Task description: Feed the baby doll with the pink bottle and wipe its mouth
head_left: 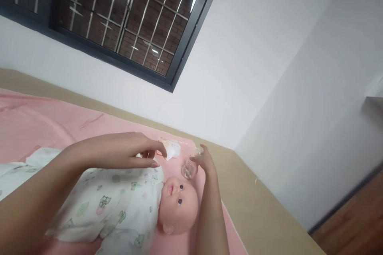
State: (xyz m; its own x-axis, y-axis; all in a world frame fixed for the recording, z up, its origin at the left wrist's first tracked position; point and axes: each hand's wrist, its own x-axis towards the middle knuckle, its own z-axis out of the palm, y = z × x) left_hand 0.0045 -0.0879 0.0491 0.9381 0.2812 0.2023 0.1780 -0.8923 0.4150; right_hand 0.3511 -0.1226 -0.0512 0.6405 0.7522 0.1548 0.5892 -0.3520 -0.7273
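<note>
A baby doll [178, 203] in a white printed romper [119, 203] lies on a pink sheet [38, 123], head toward the right. My left hand [140, 151] hovers above the doll's chest, fingers curled and pinched near a small white cloth [172, 149]; whether it holds anything I cannot make out. My right hand [203, 161] reaches past the doll's head and grips a clear bottle [189, 168] by its top.
The pink sheet covers a tan mattress [254, 203] that meets a white wall. A barred dark window [125, 20] is above. Wooden floor [353, 223] shows at the lower right.
</note>
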